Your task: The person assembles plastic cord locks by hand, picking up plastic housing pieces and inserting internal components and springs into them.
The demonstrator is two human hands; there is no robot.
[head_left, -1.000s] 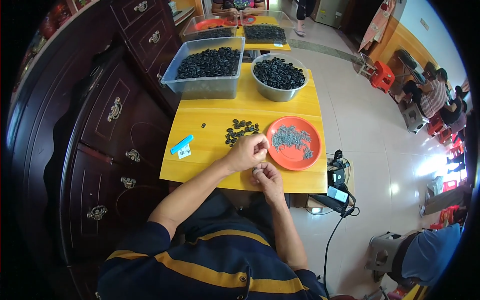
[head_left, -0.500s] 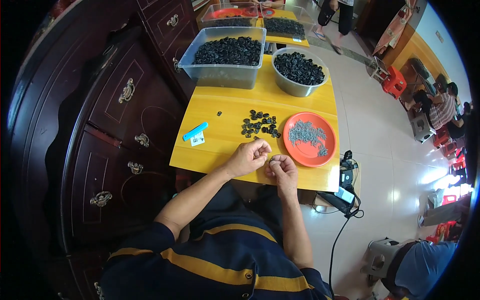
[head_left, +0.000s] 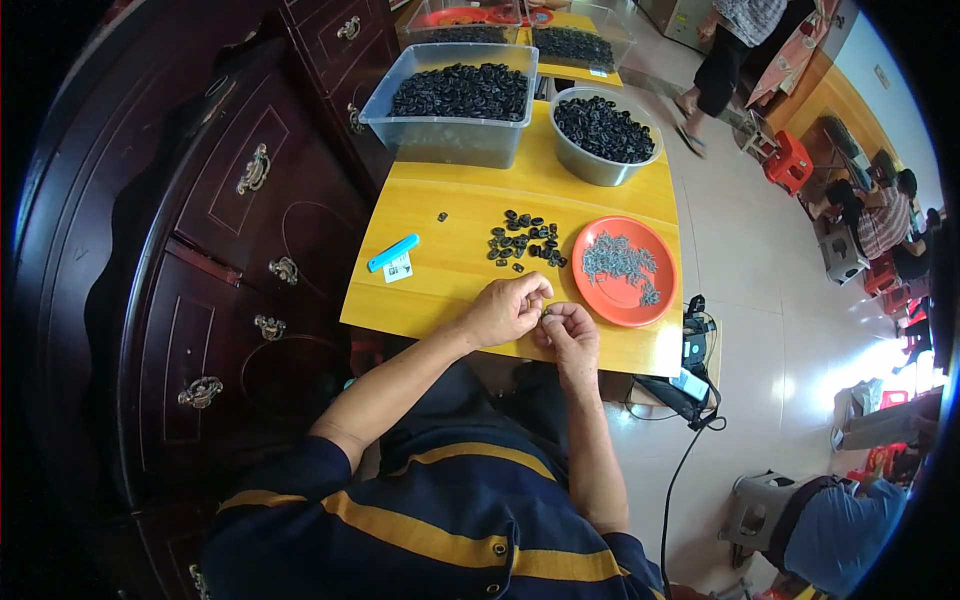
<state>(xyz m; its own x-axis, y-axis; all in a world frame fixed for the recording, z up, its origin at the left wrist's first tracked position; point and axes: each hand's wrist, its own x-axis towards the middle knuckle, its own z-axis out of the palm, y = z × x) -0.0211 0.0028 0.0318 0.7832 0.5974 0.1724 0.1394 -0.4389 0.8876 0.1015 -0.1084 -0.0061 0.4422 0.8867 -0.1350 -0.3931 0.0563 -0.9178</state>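
Note:
My left hand [head_left: 508, 306] and my right hand [head_left: 573, 338] meet above the table's near edge, both with fingers closed. Between the right thumb and forefinger a tiny dark piece shows; its shape is too small to tell. The left fingers are curled close against it, and whatever they pinch is hidden. Just beyond the hands lies a loose cluster of small black oval pieces [head_left: 523, 240]. An orange-red plate [head_left: 622, 312] beside my right hand holds a heap of small grey slivers [head_left: 618, 258].
Toward the back of the yellow table [head_left: 430, 290] stand a clear rectangular bin [head_left: 450, 148] and a round tub [head_left: 603, 172], both full of black pieces. At left lie a blue-handled tool [head_left: 393, 253] and a white card [head_left: 398, 268]. Dark wooden drawers [head_left: 230, 230] flank the table.
My left hand has come slightly closer to the right, their fingertips nearly together. The view has shifted a little. A person in the background has walked nearer along the floor.

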